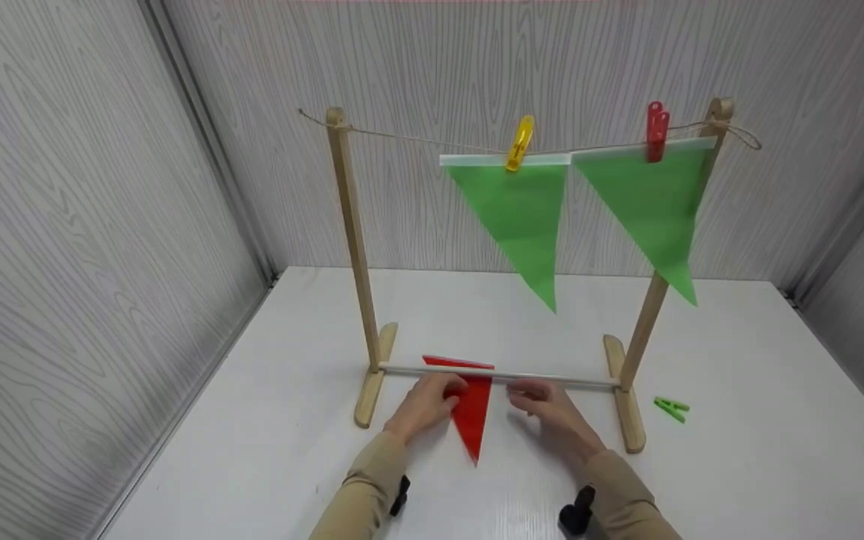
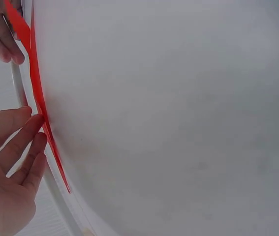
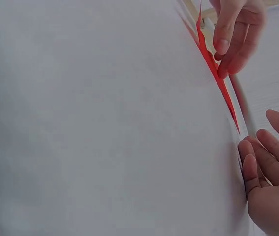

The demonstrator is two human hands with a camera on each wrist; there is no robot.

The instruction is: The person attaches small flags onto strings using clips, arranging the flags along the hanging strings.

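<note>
grey walls (image 1: pixel 72 225) with a wavy grain close in a white table (image 1: pixel 297 315). on the table stands a wooden stand (image 1: pixel 352 225) with 2 upright posts, 2 feet, a white rod (image 1: pixel 552 378) low between them and a string (image 1: pixel 417 139) tied across near the tops. from the string hang 2 flags: the left green flag (image 1: pixel 526 217) near the middle, and the right green flag (image 1: pixel 657 202) partly in front of the right post. each is a triangle with a white band along the top. 2 tan sleeves (image 1: pixel 364 484) reach in from the near edge. the red flag (image 1: pixel 475 405) is at the foot of the stand, its tip towards the person; the rod crosses it near its top edge in the head view. the left hand (image 1: pixel 430 401) touches the red flag with its fingertips, fingers loosely bent, not clenched. the right hand (image 1: pixel 548 405) is just beside the red flag, fingers relaxed and slightly curved, holding nothing. a black strap (image 1: pixel 400 496) shows at the left wrist. a yellow clip (image 1: pixel 520 144) grips the left green flag, a red clip (image 1: pixel 657 135) the right green flag, and a green clip (image 1: pixel 666 406) lies on the table near the right foot.
</note>
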